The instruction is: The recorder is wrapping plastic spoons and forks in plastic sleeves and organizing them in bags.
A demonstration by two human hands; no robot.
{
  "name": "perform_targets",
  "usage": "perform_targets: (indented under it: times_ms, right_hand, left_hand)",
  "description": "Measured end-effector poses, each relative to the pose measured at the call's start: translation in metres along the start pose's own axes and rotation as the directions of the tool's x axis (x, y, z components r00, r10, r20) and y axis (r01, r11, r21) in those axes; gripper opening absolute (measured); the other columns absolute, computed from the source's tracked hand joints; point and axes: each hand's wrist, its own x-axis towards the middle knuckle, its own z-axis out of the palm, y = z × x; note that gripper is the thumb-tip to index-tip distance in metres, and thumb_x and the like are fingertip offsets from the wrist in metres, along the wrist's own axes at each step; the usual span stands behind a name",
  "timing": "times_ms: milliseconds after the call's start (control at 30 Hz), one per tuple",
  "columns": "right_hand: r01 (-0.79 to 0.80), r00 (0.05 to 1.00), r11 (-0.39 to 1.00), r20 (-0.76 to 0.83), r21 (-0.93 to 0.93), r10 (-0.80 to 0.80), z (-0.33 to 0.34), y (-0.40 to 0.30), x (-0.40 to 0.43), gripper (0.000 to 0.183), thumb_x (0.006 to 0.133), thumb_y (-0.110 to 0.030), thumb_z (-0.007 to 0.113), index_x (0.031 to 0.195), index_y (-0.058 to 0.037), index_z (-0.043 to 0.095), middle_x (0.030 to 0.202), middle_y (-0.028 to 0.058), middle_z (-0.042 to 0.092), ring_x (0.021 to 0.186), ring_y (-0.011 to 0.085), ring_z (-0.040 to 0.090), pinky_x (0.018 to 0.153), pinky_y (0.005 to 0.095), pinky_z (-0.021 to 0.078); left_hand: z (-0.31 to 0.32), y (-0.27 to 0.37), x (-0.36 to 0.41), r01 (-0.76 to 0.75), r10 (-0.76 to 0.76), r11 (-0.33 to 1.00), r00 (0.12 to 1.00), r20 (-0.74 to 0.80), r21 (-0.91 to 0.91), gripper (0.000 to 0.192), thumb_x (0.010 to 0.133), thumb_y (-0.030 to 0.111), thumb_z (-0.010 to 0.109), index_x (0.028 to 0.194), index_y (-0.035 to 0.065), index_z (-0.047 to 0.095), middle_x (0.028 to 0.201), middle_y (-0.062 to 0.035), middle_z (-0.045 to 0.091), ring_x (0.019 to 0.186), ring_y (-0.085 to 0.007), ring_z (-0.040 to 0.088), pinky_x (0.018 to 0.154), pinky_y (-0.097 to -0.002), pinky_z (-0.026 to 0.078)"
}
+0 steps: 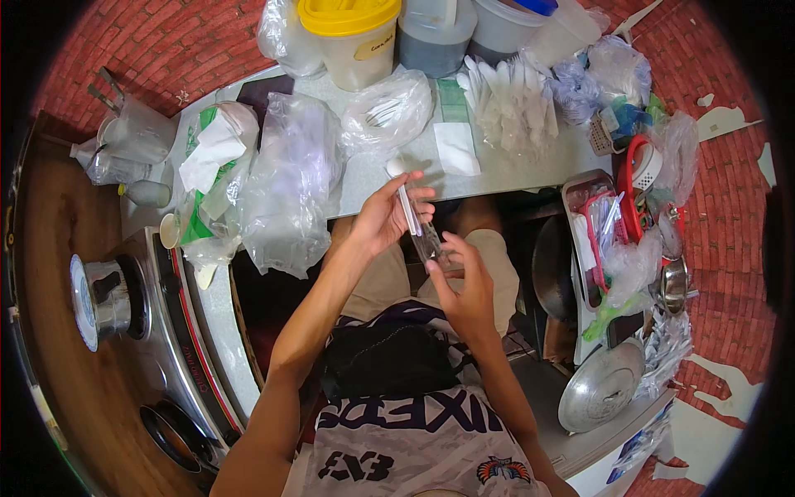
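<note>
My left hand (386, 217) holds a white plastic spoon (406, 202) by its handle, with the bowl pointing up towards the table. A narrow clear plastic sleeve (428, 244) covers the lower end of the handle. My right hand (463, 276) has its thumb and fingers at the sleeve's lower end, pinching it. Beyond the hands, a white paper napkin (458, 149) lies on the grey tabletop (385, 186). To its right is a pile of white spoons in clear sleeves (512, 102). A clear bag (386, 112) with white items inside lies to its left.
Large clear plastic bags (289, 186) overhang the table's left front edge. Tubs, one with a yellow lid (349, 15), stand along the back. A gas stove (177, 335) is at left. At right are a tray with a pink basket (599, 242) and a round metal lid (602, 388).
</note>
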Motion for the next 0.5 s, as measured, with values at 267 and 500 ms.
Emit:
perform_targets:
  times_ms: [267,500]
  right_hand:
    - [-0.123,0.974,0.989,0.201,0.083,0.104,0.029,0.061,0.017,0.019,0.099,-0.006,0.067,0.118,-0.0037,0.068,0.098,0.0128,0.072,0.079,0.0218,0.071,0.064,0.0330,0.0555]
    - [0.100,0.966,0.995,0.240,-0.006,-0.096,0.038,0.064,0.029,0.015,0.098,-0.004,0.064,0.111,-0.0062,0.071,0.097,0.0126,0.069,0.073,0.0309,0.067,0.065,0.0376,0.0540]
  left_hand:
    - [-0.022,-0.017,-0.009,0.035,-0.026,0.998,0.988,-0.152,0.057,0.047,0.113,0.035,0.039,0.148,0.0037,0.047,0.130,-0.0181,0.068,0.115,-0.0318,0.070,0.103,-0.0443,0.056]
    - [-0.045,-0.006,-0.037,-0.057,0.054,0.993,0.998,-0.035,-0.107,0.049,0.115,0.035,0.032,0.155,0.0091,0.045,0.136,-0.0142,0.067,0.121,-0.0330,0.066,0.108,-0.0479,0.052]
